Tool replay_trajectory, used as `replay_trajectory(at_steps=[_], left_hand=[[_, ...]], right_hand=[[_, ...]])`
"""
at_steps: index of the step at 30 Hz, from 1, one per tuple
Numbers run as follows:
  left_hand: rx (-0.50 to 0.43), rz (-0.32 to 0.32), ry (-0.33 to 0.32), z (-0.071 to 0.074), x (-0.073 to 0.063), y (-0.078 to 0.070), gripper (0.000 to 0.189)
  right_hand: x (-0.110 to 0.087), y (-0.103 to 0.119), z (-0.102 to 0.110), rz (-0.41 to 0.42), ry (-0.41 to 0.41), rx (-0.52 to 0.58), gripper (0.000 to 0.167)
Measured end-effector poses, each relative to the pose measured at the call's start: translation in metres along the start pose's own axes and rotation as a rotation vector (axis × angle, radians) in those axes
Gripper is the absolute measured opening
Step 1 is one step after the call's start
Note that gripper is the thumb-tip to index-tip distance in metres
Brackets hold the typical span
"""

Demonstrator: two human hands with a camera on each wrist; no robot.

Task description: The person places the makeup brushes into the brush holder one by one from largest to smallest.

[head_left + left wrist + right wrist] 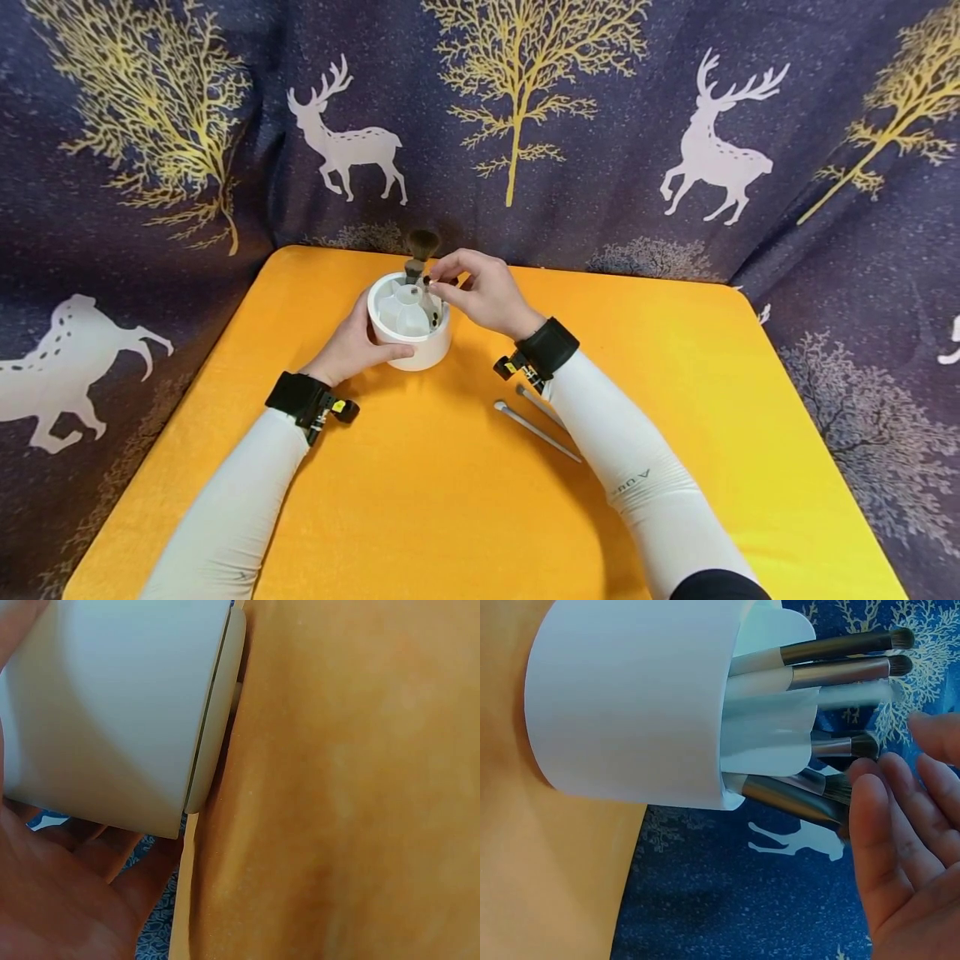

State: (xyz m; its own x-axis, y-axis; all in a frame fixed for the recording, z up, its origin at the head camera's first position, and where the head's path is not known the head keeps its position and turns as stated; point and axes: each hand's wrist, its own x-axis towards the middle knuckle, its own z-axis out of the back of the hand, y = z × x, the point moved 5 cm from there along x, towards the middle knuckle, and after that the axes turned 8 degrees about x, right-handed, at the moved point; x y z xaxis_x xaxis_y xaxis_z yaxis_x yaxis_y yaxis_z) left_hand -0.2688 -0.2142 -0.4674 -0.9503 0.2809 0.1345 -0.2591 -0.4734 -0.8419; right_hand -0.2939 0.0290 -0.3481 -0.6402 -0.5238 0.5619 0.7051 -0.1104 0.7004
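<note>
A round white makeup brush holder [416, 356] with several compartments stands near the far edge of the table. My left hand [347, 346] holds it around its left side, thumb across the front. Over its right rim is my right hand [486, 292], at the heads of the brushes. In the right wrist view, thumb and fingers stand apart, with fingertips right by a dark brush head [865, 746]. One pale brush [859, 694] in the holder looks blurred. A large fluffy brush [423, 243] sticks up at the back of the holder.
Two makeup brushes lie on the orange tablecloth beside the right forearm: a white-tipped one [536, 431] and a grey-tipped one [538, 404] partly hidden by the sleeve. A dark curtain [465, 200] with deer and trees hangs close behind the table's far edge.
</note>
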Motion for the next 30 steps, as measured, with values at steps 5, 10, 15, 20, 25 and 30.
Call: replay_trajectory(at_steps=[5,10,15,20,25,30], left_hand=[[-0.012,0.004,0.003,-0.001,0.000,0.000,0.121],[-0.006,0.004,0.001,0.000,0.000,-0.001,0.121],[0.008,0.009,-0.001,-0.001,0.000,-0.001,0.120],[0.021,0.012,-0.006,0.000,0.000,0.001,0.122],[0.029,0.014,-0.008,-0.001,0.000,0.002,0.123],[0.027,0.019,-0.007,-0.001,0.000,0.002,0.124]], right_hand=[[-0.003,0.001,0.003,0.042,-0.024,-0.023,0.014],[-0.008,0.001,0.008,0.073,-0.043,-0.027,0.015],[-0.015,0.002,0.014,0.083,-0.051,-0.032,0.016],[-0.022,0.000,0.019,0.075,-0.046,-0.052,0.014],[-0.032,-0.005,0.024,0.041,-0.037,-0.065,0.012],[-0.041,-0.009,0.029,-0.005,-0.027,-0.083,0.012]])
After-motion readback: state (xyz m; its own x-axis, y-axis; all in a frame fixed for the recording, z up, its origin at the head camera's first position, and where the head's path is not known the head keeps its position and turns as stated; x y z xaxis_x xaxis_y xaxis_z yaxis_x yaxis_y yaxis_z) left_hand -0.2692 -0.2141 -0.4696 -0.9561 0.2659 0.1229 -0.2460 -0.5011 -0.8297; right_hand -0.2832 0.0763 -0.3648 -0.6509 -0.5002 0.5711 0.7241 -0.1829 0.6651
